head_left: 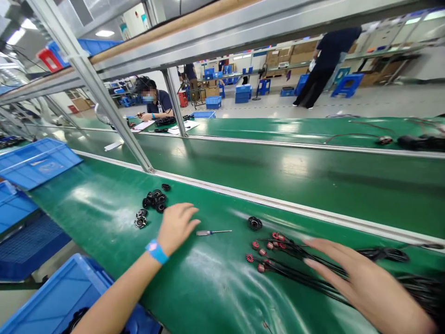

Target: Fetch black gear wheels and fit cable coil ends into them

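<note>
My left hand [176, 226] hovers low over the green bench mat, fingers loosely curled, holding nothing. It is just right of a cluster of small black round parts [155, 200] and two silver-faced ones [140, 219]. A small screwdriver [212, 232] lies just right of its fingertips. My right hand [361, 283] reaches left with fingers spread over a bundle of black wires with red coil ends [267, 253], and it grips nothing. A single black round part [255, 223] lies beyond the coils.
Blue bins stand at the left [36, 162] and near the front edge [59, 297]. A slanted metal post [104, 99] rises from the bench rail. A seated person [156, 103] works at the far bench; another person [325, 62] stands in the aisle.
</note>
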The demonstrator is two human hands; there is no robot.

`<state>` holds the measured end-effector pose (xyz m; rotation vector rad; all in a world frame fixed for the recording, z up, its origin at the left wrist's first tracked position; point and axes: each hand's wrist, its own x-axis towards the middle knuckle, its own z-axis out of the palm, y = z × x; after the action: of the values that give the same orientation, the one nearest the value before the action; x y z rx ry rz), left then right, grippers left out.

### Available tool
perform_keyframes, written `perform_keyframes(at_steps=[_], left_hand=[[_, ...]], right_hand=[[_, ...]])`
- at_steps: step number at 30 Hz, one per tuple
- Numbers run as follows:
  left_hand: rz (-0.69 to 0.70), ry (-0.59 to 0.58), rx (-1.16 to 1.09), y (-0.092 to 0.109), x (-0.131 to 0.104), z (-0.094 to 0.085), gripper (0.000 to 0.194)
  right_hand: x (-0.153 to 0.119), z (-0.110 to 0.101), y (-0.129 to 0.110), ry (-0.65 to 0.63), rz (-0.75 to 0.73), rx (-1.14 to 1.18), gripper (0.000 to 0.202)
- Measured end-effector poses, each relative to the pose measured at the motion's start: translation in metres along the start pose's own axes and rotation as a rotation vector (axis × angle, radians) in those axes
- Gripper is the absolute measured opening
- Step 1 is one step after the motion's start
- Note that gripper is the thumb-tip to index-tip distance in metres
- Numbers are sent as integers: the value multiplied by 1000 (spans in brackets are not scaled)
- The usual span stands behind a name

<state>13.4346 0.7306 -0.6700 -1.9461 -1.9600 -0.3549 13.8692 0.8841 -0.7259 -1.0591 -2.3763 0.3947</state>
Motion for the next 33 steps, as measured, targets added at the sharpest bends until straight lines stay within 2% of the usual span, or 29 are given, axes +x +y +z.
perform_keyframes(at_steps=[3, 5, 7, 9, 11, 12, 14, 15, 18, 20, 23, 27, 30, 33], left_hand=[[-183, 19, 119, -76, -21, 0, 48], [-186, -14, 131, -112, -29, 8, 42], [-157, -38, 119, -134, -33, 15, 38], [-132, -31, 101, -140, -33, 18, 36], [-106, 5, 78, -128, -30, 17, 36], [-87, 26, 41, -114, -28, 14, 37], [-30, 42, -85, -74, -28, 9, 42], [15, 7, -272, -50, -30, 6, 44], [88, -228, -639, 17, -37, 0, 61], [65, -301, -767, 45, -41, 2, 70], [15, -317, -870, 59, -47, 15, 74], [-23, -229, -987, 59, -57, 30, 76], [-21, -159, -1020, 62, -62, 31, 78], [3, -168, -969, 66, -60, 26, 74]], right_hand=[[64, 11, -62, -253, 50, -1, 49], [93, 24, -82, -303, 53, -9, 52], [110, 36, -90, -330, 44, -7, 54], [117, 44, -94, -344, 43, 12, 47], [114, 47, -102, -338, 43, 60, 41], [109, 47, -107, -331, 39, 88, 40], [92, 47, -122, -304, 34, 199, 43], [79, 49, -129, -289, 38, 284, 44], [37, 59, -149, -238, 92, 556, 51], [13, 69, -156, -220, 125, 657, 56], [-9, 79, -158, -213, 149, 701, 59], [-15, 80, -157, -222, 118, 676, 60], [-16, 78, -158, -217, 74, 653, 62], [-19, 79, -161, -202, 48, 638, 61]])
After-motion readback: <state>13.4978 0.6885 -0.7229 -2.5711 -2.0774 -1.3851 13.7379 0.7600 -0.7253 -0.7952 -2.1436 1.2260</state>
